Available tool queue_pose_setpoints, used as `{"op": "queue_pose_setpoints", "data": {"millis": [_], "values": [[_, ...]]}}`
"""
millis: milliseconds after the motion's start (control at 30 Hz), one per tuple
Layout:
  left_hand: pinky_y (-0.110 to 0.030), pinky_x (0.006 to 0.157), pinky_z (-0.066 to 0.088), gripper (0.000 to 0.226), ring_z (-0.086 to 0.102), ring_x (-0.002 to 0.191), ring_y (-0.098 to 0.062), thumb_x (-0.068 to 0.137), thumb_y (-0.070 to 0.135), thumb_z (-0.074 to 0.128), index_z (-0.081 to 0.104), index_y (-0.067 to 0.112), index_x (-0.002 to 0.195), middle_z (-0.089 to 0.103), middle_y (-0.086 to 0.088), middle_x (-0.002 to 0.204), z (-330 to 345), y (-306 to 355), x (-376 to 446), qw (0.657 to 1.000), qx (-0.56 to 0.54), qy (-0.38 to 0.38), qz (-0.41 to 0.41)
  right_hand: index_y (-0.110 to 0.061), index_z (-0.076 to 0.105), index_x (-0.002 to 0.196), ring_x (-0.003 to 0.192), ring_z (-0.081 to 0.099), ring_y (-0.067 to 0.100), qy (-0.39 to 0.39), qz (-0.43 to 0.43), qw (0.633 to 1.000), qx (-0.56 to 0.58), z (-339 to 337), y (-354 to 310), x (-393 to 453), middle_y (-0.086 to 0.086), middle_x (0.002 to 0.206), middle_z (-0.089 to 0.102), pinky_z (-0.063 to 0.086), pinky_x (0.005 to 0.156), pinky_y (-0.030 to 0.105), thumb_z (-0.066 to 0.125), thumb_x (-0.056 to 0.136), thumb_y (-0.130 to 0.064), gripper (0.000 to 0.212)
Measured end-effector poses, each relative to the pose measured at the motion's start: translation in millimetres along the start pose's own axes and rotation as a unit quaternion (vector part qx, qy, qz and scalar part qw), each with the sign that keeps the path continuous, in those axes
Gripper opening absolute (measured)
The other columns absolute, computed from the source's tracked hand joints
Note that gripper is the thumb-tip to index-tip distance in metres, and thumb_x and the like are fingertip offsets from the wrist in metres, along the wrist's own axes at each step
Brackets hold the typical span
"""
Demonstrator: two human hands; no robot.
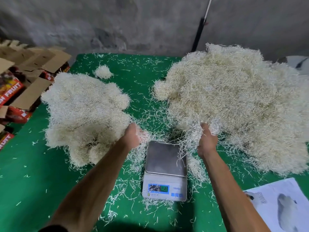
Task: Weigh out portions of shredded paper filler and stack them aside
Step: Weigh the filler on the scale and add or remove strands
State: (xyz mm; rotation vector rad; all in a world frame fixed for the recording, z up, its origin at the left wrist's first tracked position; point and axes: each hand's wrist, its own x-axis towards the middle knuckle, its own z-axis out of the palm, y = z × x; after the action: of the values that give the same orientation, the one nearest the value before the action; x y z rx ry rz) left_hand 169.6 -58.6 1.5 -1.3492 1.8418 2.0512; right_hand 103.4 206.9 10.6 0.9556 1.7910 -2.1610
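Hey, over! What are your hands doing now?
Left hand gripping shreds by left pile. Right hand grabbing from big pile. Scale platform nearly bare.

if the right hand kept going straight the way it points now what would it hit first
Most likely the big pile of shredded paper: the right hand points up and away into its near edge, fingers already gripping strands there. Depth is hard to judge.

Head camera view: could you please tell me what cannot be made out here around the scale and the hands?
- Scale display: digits blurred and crossed by paper strands, reading illegible.
- Left hand fingers: buried in the left paper pile; how much it holds is unclear.
- Right hand fingertips: hidden in shreds at the right paper pile.
- Printed sheet: cut off by the frame's lower right edge.
- Cardboard boxes: cut off at left.
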Motion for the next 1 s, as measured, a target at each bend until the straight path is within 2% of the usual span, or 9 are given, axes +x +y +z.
{"op": "queue_pose_setpoints", "data": {"millis": [167,300,467,633,700,767,867,900,1000], "values": [[-0.050,0.122,0.020,0.071,0.023,0.152,-0.033,0.105,0.057,0.029,0.028,0.009,0.157,0.025,-0.014,0.165,79.1,100.4,-10.4,0.982,-0.165,-0.088,0.012,0.007,0.053,0.133,0.037,0.021,0.006,0.018,0.017,1.000,-0.004,-10.6,-7.3,4.0,-0.005,0.043,0.034,0.062,0.070,0.039,0.076,0.086,-0.054,0.081],[-0.055,0.121,0.017,0.079,0.024,0.151,-0.030,0.097,0.067,0.037,0.026,0.018,0.159,0.023,-0.010,0.166,112.1,176.9,-5.5,0.973,-0.156,-0.084,0.151,0.007,0.051,0.131,0.048,0.024,0.007,0.010,0.025,1.000,-0.004,-18.8,-9.0,7.3,-0.009,0.067,0.030,0.046,0.111,0.052,0.074,0.086,-0.055,0.080],[-0.055,0.122,0.024,0.086,0.026,0.149,-0.036,0.096,0.053,0.058,0.013,0.020,0.161,0.020,-0.011,0.166,105.9,157.3,26.7,0.969,0.189,-0.051,0.151,0.000,0.027,0.157,0.055,0.029,0.006,-0.011,-0.006,1.000,-0.006,-15.2,-8.4,-7.9,0.008,0.086,0.054,0.042,0.063,0.031,0.073,0.089,-0.052,0.097],[-0.043,0.088,0.056,0.057,0.063,0.107,-0.026,0.100,0.050,0.053,0.050,0.004,0.134,0.061,-0.014,0.120,68.3,57.9,8.5,0.930,0.339,-0.044,0.133,-0.011,0.030,0.160,0.054,0.034,0.005,-0.058,-0.030,0.997,-0.044,-7.2,-4.4,-29.0,0.022,0.133,0.060,0.043,0.047,0.022,0.072,0.084,-0.057,0.098],[-0.030,0.067,0.050,0.048,0.059,0.080,-0.013,0.103,0.058,0.040,0.059,0.015,0.106,0.058,-0.002,0.096,59.1,23.8,-17.8,0.948,0.275,-0.051,0.149,-0.007,0.049,0.147,0.059,0.050,0.009,-0.083,-0.032,0.995,-0.039,-0.1,-1.1,-37.5,0.028,0.115,0.066,0.056,0.093,0.045,0.071,0.085,-0.057,0.083],[-0.039,0.080,0.054,0.064,0.061,0.104,-0.020,0.098,0.072,0.034,0.059,0.018,0.123,0.057,-0.002,0.114,55.4,-8.7,-43.7,0.982,0.126,-0.119,0.068,-0.004,0.060,0.123,0.068,0.062,0.012,-0.089,-0.038,0.994,-0.056,10.0,4.1,-45.2,0.017,0.090,0.067,0.036,0.119,0.055,0.069,0.088,-0.061,0.068],[-0.068,0.077,0.049,0.094,0.041,0.138,-0.047,0.081,0.087,0.045,0.037,0.025,0.152,0.039,-0.013,0.154,60.8,-45.1,-68.9,0.927,-0.195,-0.267,-0.175,-0.012,0.056,0.142,0.105,0.072,0.031,-0.143,-0.108,0.976,-0.124,20.0,22.7,-66.3,0.013,0.084,0.075,0.051,0.101,0.041,0.055,0.079,-0.088,0.098],[-0.069,0.078,0.048,0.099,0.043,0.136,-0.047,0.080,0.086,0.049,0.039,0.020,0.152,0.044,-0.019,0.154,60.8,-50.7,-74.1,0.893,-0.274,-0.292,-0.205,-0.013,0.058,0.140,0.053,0.066,0.015,-0.169,-0.155,0.962,-0.151,19.6,33.2,-73.0,0.004,0.061,0.067,0.060,0.069,0.034,0.047,0.077,-0.095,0.104],[-0.054,0.097,0.050,0.079,0.062,0.116,-0.037,0.090,0.069,0.055,0.060,0.003,0.133,0.068,-0.024,0.124,60.6,-51.1,-79.3,0.874,-0.378,-0.252,-0.173,-0.003,0.070,0.114,0.050,0.056,0.004,-0.193,-0.278,0.894,-0.295,12.3,60.9,-81.2,-0.012,0.054,0.047,0.048,0.061,0.022,0.020,0.096,-0.083,0.097]]}}
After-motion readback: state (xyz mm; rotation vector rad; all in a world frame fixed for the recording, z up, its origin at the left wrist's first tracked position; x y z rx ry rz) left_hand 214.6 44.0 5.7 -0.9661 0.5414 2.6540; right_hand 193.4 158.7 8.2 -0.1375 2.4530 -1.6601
